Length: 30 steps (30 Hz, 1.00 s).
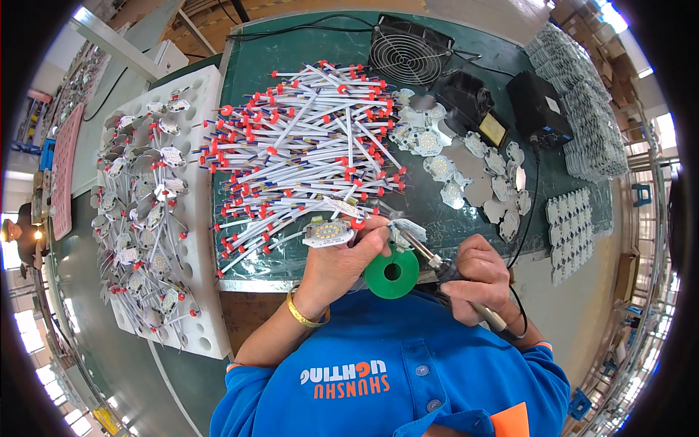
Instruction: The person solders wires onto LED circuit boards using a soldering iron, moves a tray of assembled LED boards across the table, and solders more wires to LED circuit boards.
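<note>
My left hand [346,262] has its fingers closed around a small white LED board [328,233] with a ring of yellowish chips. A white cable end with a red ring and another whitish piece [410,231] lie close to those fingertips. My right hand [477,280] grips a soldering iron [489,315], its metal shaft pointing up and left toward the left fingertips. Whether the tip touches anything, I cannot tell. A green solder reel [378,282] sits between my hands, just below the iron's tip.
A big heap of white cables [306,138] with red rings covers the green table [251,51]. At left, a white foam tray [207,291] bears wired boards. Loose LED boards [440,167], a fan [411,54] and a black box [537,109] stand right; stacked board panels [579,102] rise beyond.
</note>
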### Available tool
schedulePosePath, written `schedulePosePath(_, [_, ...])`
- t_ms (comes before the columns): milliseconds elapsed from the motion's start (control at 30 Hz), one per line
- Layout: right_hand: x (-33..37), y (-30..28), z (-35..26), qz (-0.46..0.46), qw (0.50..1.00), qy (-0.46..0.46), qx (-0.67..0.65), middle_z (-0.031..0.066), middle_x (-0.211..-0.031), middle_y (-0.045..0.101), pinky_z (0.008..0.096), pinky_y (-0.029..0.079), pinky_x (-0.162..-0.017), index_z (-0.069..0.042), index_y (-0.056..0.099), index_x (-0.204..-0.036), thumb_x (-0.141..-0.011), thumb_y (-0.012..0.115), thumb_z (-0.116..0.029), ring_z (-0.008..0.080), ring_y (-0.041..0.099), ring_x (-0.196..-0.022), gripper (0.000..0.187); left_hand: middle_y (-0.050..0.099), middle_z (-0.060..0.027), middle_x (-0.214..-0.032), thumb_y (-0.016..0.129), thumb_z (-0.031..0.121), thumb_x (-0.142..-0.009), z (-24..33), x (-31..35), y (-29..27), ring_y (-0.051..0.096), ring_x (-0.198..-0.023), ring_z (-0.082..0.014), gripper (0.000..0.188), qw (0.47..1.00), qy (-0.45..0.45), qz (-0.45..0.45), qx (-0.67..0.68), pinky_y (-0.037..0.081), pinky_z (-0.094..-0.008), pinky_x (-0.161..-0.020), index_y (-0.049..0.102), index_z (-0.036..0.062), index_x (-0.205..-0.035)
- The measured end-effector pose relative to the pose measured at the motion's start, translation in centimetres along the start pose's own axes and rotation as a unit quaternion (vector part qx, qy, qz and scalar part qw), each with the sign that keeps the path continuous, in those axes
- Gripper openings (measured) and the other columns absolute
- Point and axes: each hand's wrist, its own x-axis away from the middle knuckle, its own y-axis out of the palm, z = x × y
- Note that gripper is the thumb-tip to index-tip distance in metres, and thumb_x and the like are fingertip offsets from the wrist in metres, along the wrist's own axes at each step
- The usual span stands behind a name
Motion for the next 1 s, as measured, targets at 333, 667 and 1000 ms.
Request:
schedulePosePath(333, [-2.1, 1.8, 0.4, 0.061, 0.987, 0.118, 0.087, 0.0119, -0.07, 0.055, 0.0309, 0.043, -0.048, -0.004, 0.057, -0.09, -0.062, 0.068, 0.003, 0.0238, 0.053, -0.054, 0.031, 0.062, -0.005, -0.073, 0.058, 0.009, -0.084, 1.0, -0.3, 0.1, 0.057, -0.066, -0.0088, 0.017, 0.991, -0.063, -0.025, 0.112, 0.044, -0.0218, -0.059, 0.06, -0.0003, -0.098])
schedulePosePath(667, [-3.2, 2.5, 0.6, 0.098, 0.981, 0.166, -0.027, 0.0112, -0.074, 0.058, 0.0283, 0.045, -0.054, -0.001, 0.055, -0.085, -0.068, 0.064, 0.008, 0.0214, 0.057, -0.061, 0.021, 0.062, -0.0024, -0.073, 0.058, 0.013, -0.086, 1.8, -0.8, -1.2, 0.055, -0.067, -0.0056, 0.019, 0.974, -0.082, -0.146, 0.155, 0.04, -0.018, -0.058, 0.059, 0.0017, -0.101])
schedulePosePath(1000, [-2.4, 3.2, 1.4, 0.117, 0.941, 0.28, -0.152, 0.0058, -0.084, 0.056, 0.0236, 0.042, -0.066, -0.002, 0.054, -0.089, -0.073, 0.064, 0.001, 0.011, 0.053, -0.073, 0.019, 0.059, -0.0004, -0.076, 0.059, 0.031, -0.085, -0.3, -1.5, -1.5, 0.051, -0.066, -0.0067, 0.029, 0.992, 0.019, -0.103, 0.069, 0.042, -0.0207, -0.058, 0.062, 0.0027, -0.093])
